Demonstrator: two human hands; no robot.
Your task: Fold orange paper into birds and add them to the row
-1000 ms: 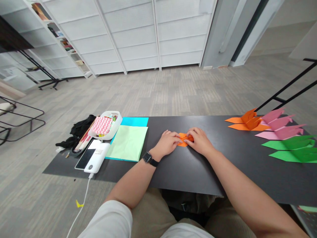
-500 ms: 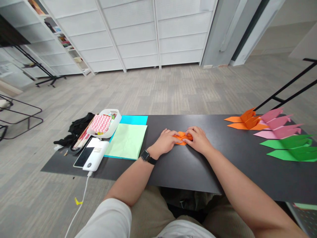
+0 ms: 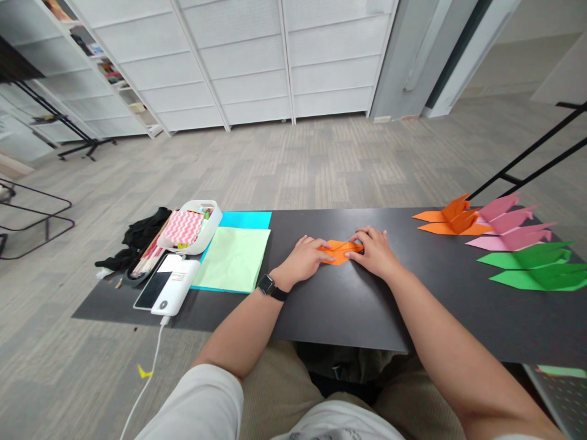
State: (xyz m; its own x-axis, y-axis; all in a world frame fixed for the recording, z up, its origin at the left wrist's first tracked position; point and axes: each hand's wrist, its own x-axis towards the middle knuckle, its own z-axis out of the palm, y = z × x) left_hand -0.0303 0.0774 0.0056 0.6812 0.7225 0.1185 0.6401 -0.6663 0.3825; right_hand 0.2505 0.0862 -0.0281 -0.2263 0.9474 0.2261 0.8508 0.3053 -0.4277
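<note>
Just below frame centre, the left hand (image 3: 304, 259) holds folded orange paper (image 3: 339, 252). The right hand (image 3: 375, 252) grips its right end.

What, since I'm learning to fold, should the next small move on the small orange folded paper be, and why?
I'd probably press the small orange folded paper flatter with the right hand while the left hand steadies it: fold lines show on it, it lies on the smooth dark table, and both hands touch its opposite ends.
</note>
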